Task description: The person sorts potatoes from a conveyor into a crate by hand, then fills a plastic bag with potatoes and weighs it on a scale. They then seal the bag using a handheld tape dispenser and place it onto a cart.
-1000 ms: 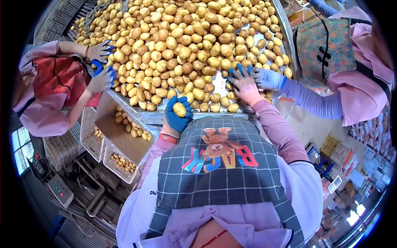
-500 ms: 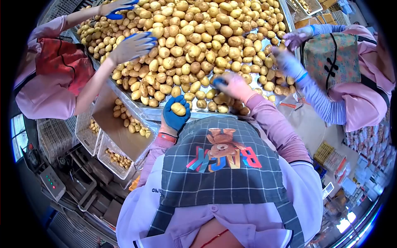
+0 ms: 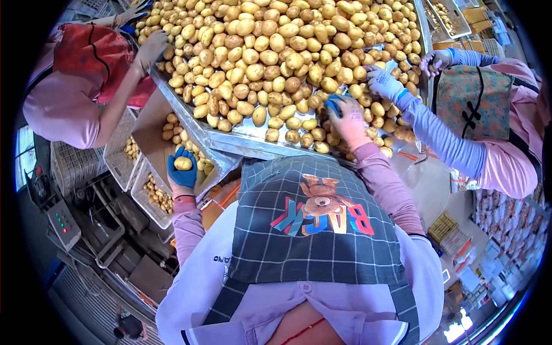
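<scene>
In a blue-palmed glove, my left hand (image 3: 179,177) is out to the left, palm up, with its fingers curled round a potato (image 3: 183,163). It is over the near side of a cardboard box (image 3: 150,112) with potatoes inside. My right hand (image 3: 349,122), gloved in the same way, reaches palm down into the potatoes (image 3: 276,52) near the front of the metal table (image 3: 241,140). Its fingers are bent, and whatever lies under them is hidden.
Plastic crates (image 3: 150,202) of potatoes stand left of the box. A co-worker in a red apron (image 3: 95,63) is at the left. Another, in a patterned apron (image 3: 472,95), has a gloved hand (image 3: 384,83) close to my right hand. A control box with lights (image 3: 63,223) is lower left.
My left hand has gone from the table edge leftward and down to the box, still with the potato. My right hand has shifted right among the potatoes. The left co-worker's hands have drawn back.
</scene>
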`<state>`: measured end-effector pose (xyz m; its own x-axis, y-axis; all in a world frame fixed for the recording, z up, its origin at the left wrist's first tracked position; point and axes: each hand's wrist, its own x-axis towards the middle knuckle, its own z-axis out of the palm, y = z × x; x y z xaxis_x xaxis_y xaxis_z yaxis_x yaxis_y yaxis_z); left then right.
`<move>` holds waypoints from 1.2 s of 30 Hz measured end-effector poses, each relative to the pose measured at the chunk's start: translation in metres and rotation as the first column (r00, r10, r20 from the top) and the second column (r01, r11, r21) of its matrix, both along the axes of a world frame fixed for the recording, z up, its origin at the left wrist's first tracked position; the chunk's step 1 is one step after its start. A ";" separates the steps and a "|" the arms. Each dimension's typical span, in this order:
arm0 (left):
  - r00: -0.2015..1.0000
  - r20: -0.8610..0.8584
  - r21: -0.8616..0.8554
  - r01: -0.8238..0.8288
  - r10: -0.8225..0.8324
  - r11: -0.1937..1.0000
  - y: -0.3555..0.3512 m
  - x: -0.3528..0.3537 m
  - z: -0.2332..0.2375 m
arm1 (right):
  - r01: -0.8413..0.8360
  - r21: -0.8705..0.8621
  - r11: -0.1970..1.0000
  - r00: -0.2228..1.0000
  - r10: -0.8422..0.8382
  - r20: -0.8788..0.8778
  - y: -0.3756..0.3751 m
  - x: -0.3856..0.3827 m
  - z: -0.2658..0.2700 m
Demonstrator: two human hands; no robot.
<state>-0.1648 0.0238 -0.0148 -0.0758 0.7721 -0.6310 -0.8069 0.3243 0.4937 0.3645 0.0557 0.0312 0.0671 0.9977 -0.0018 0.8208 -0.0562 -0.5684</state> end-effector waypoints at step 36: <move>-0.772 -0.635 -0.673 0.524 -0.044 0.523 0.088 0.192 0.028 | 0.033 0.058 0.998 0.978 -0.044 0.204 -0.141 0.042 -0.049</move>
